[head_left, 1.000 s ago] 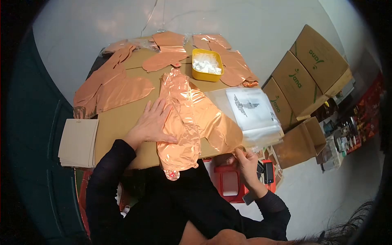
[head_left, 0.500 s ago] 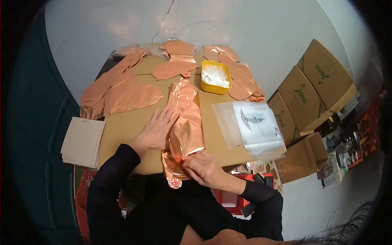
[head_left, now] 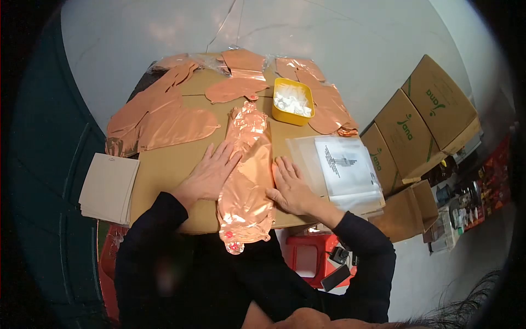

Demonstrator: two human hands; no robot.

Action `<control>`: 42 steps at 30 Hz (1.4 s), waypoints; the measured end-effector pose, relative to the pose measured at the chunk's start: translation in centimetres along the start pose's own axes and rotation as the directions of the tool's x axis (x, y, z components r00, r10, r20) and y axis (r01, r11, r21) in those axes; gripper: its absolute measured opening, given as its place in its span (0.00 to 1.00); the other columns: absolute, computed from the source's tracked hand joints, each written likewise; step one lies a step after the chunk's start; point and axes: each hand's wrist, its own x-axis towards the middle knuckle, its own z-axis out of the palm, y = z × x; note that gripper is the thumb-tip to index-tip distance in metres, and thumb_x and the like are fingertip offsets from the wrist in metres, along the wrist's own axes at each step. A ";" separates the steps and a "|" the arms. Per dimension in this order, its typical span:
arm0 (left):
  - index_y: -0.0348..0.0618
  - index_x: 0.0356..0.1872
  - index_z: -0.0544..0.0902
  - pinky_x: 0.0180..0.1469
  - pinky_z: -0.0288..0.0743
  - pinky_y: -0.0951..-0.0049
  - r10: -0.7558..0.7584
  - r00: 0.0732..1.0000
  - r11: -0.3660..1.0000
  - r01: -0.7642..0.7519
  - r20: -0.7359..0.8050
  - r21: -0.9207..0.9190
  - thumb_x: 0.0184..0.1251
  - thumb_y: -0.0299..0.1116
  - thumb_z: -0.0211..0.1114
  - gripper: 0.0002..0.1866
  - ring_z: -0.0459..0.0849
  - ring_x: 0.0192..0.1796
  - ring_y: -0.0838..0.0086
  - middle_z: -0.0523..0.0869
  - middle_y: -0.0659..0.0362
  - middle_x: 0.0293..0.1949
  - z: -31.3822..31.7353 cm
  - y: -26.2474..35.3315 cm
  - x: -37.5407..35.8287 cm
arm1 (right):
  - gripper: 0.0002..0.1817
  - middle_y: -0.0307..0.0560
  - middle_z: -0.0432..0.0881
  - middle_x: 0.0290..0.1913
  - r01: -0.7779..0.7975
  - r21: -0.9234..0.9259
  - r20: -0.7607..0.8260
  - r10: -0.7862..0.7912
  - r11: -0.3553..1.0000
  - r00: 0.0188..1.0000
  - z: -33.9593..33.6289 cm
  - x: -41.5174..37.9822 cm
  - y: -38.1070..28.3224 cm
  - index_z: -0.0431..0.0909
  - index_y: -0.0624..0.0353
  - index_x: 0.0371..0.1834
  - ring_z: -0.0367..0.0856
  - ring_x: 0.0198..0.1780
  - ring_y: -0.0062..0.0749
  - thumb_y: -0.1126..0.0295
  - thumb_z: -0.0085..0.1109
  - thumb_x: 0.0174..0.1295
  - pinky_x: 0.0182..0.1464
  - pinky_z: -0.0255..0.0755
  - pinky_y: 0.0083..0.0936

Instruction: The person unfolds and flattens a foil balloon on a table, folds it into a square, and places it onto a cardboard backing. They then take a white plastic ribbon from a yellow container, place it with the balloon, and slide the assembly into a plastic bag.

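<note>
A long folded piece of copper-coloured foil lies lengthwise on the cardboard-topped table, its near end hanging over the front edge. My left hand rests flat along the foil's left side, fingers apart and fingertips touching its edge. On the right side, my right hand lies with fingers extended, its thumb at the foil's edge. Neither hand grips anything. Just right of my right hand are clear plastic bags with dark print.
More copper foil shapes lie at the left and back. A yellow tub holds white items. Pale cards sit at the left corner. Cardboard boxes stand at the right, and a red stool is below the table.
My right hand has let go of the foil's near end and moved up and right to its side. The near part of the foil now lies flatter. My left hand stays in place.
</note>
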 end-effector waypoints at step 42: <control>0.35 0.74 0.55 0.75 0.46 0.44 0.038 0.998 0.999 -0.037 -0.045 0.015 0.52 0.45 0.69 0.50 0.51 0.77 0.46 0.57 0.36 0.73 0.8 -0.6 -0.3 | 0.33 0.62 0.57 0.75 0.515 0.154 0.013 -0.523 0.843 0.852 -1.6 1.2 -0.5 0.61 0.62 0.72 0.52 0.77 0.56 0.51 0.47 0.70 0.77 0.46 0.45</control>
